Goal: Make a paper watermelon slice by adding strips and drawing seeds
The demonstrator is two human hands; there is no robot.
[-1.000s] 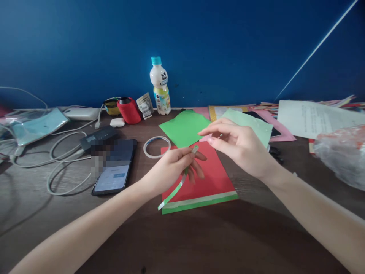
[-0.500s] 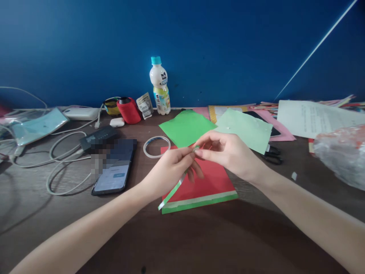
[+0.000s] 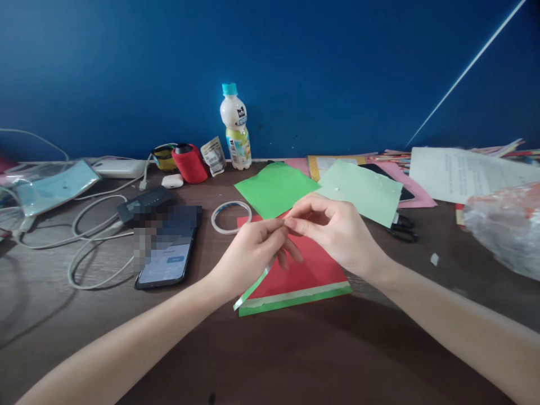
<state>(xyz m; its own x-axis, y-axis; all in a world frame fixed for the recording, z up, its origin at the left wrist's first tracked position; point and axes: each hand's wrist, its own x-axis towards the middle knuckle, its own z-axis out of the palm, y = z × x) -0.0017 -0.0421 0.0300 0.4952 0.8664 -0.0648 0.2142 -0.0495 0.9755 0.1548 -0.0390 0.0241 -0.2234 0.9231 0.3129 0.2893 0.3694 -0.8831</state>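
Green strip [image 3: 253,289] | hangs over red sheet [image 3: 312,267], near its left edge | left hand [image 3: 252,250] closed, pinching it | right hand [image 3: 337,228] meets left, grip I can't tell | I judge uneven pulling could crease it.

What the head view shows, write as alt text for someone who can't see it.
A left hand and a right hand meet at the fingertips over a red sheet, a narrow green strip trailing below the left. Around them on the dark table: a phone, thin ring, bright green sheet and bottle.
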